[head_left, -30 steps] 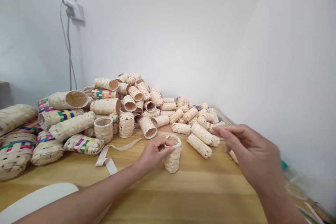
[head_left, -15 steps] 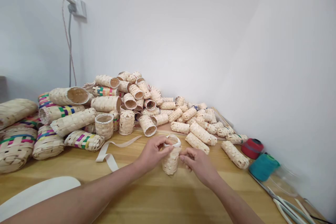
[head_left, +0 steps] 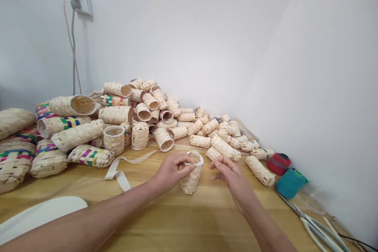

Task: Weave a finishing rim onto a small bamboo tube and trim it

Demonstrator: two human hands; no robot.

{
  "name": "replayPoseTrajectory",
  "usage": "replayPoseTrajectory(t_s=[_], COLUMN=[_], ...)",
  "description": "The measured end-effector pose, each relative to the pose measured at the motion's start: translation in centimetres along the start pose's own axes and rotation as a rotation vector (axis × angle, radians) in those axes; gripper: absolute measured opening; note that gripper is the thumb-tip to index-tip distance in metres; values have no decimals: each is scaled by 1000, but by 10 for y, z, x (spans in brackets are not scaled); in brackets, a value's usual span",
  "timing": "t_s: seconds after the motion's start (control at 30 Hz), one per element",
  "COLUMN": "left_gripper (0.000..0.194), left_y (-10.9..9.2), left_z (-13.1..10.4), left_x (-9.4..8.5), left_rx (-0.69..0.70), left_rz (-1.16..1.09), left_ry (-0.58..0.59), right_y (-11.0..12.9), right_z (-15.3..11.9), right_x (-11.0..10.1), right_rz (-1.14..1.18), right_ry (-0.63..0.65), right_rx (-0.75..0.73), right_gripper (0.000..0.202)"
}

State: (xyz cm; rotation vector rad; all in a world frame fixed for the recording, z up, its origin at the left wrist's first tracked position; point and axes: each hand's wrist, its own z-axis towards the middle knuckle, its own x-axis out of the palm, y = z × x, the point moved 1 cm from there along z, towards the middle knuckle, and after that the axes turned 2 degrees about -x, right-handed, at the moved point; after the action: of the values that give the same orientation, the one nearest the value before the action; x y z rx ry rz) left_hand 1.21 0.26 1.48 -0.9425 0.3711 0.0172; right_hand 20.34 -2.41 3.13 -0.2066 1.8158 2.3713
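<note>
My left hand (head_left: 174, 171) pinches the white-edged rim of a small woven cylinder basket (head_left: 190, 180), which stands upright with its open end up. Its thumb is outside the rim, and the fingertips are at the opening. To the right of the basket, apart from it, is my right hand (head_left: 229, 173), thumb and fingers drawn together. Whatever its fingertips hold, if anything, is too small to make out. A white ribbon (head_left: 120, 173) lies curled on the wooden table (head_left: 189, 228), left of my left hand.
A large pile of woven baskets (head_left: 116, 114) spreads along the wall. Smaller woven pieces (head_left: 226, 147) lie right of it. Red (head_left: 279, 163) and teal (head_left: 291, 183) thread spools stand near scissors (head_left: 319, 228) at the right edge. A white oval sheet (head_left: 44, 216) is front left.
My right hand has moved away from the basket, to the right and slightly up. My left hand keeps its hold on the rim. The whole view has shifted slightly.
</note>
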Motion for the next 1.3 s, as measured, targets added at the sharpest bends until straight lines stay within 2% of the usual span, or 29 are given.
replayPoseTrajectory(t_s=[0.1, 0.17, 0.27, 0.33, 0.43, 0.5, 0.57, 0.63, 0.7, 0.77, 0.87, 0.93, 1.03, 1.1, 1.17, 1.23, 1.3], left_gripper=[16, 15, 14, 13, 13, 12, 13, 14, 14, 14, 15, 15, 15, 16, 16, 16, 17], left_y=[1, 2, 3, 2, -1, -2, 0, 5, 11, 17, 22, 21, 15, 12, 9, 8, 9], left_z=[0, 0, -1, -3, -5, -4, -1, 2, 5, 7, 7, 7, 5, 3, 3, 3, 3], left_x=[0, 0, 2, 4, 5, 3, 1, -2, -4, -4, -5, -5, -5, -5, -4, -4, -5], left_rx=[8, 20, 31, 36, 28, -27, -107, -168, -195, -213, -230, -235, -234, -230, -229, -228, -225], left_rz=[15, 23, 39, 51, 46, 2, -51, -90, -102, -111, -115, -116, -111, -111, -118, -129, -136], left_ry=[-8, -10, -17, -23, -18, -27, -61, -96, -116, -135, -159, -159, -146, -134, -122, -115, -116], right_y=[7, 15, 32, 43, 47, 38, 22, 7, 1, 5, 24, 37, 51, 57, 60, 62, 59], right_z=[-4, -9, -17, -24, -39, -52, -65, -75, -81, -83, -83, -84, -84, -80, -70, -55, -36], right_x=[3, 5, 11, 20, 37, 43, 41, 29, 10, -10, -30, -33, -22, -9, 4, 16, 26], right_rz=[317, 375, 309, 133, -325, -633, -851, -968, -1035, -1061, -1032, -972, -781, -573, -314, -78, 28], right_ry=[31, 105, 196, 242, 277, 245, 229, 225, 185, 127, -17, -123, -248, -293, -261, -119, 65], right_rx=[14, 53, 162, 155, -83, -305, -512, -686, -760, -777, -790, -761, -674, -615, -540, -440, -328], right_gripper=[25, 28, 29, 25, 20, 23, 24, 21, 18, 15, 15, 12, 8, 8, 10, 14, 16])
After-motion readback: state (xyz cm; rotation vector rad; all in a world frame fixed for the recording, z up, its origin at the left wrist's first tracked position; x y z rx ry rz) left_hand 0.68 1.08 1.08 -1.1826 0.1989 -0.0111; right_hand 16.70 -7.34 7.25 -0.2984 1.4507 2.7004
